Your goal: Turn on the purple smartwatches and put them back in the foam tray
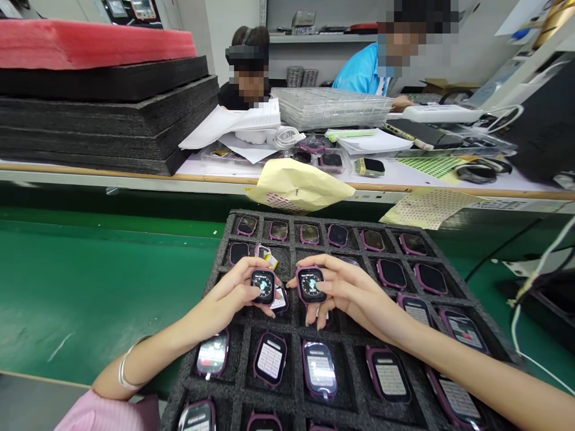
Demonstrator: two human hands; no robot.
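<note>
Head view: left hand (238, 291) grips a purple-framed square smartwatch (266, 282), right hand (353, 288) a matching watch (309, 285), both above a black foam compartment tray (295, 371); apparently operating lit screens, the next move calling for steady grips.

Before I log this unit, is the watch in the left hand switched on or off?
On: the watch in the left hand is lit, showing a round dial with small text above it.
</note>
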